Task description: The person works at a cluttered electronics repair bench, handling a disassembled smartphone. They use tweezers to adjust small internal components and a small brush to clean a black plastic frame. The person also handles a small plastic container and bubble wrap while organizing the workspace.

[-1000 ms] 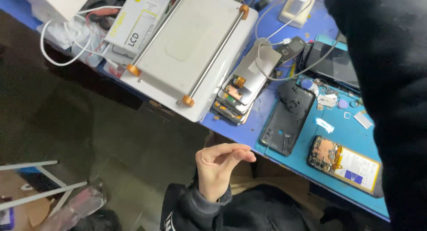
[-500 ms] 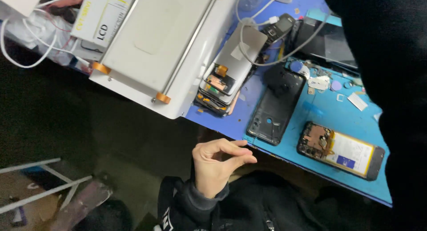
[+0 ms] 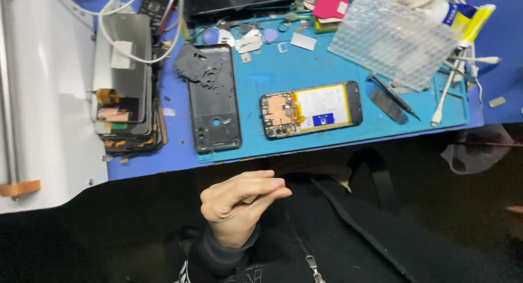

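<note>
One hand [image 3: 239, 207] shows in the head view, the person's left, held in front of the dark zipped jacket [image 3: 338, 239] just below the near edge of the table [image 3: 163, 163]. Its fingers [image 3: 261, 187] are drawn together with the thumb pressed against the fingertips, pinching something small and pale that is mostly hidden, so what it is cannot be told. The right hand is out of view.

On the table lies a blue rectangular work mat [image 3: 305, 65]. Near its middle rests an opened smartphone with its back off [image 3: 311, 108], lying crosswise, its copper-coloured circuit board at the left end and a white, yellow-edged battery filling the rest. Just to its left, apart from it, lies a black plastic phone frame [image 3: 213, 103], set lengthwise, with a crumpled piece of dark grey material on its far end. Further left, off the mat, a stack of phone screens with orange flex cables [image 3: 124, 92] sits beside a large white flat machine [image 3: 49, 114], and a white cable [image 3: 136, 57] loops over the stack. On the right part of the mat, a sheet of clear bubble wrap [image 3: 392, 40] lies far from the person, with black tweezers [image 3: 395, 98] just near of it and a white cable end [image 3: 444, 98] by the mat's right edge. Small loose parts lie scattered along the far side of the mat.
</note>
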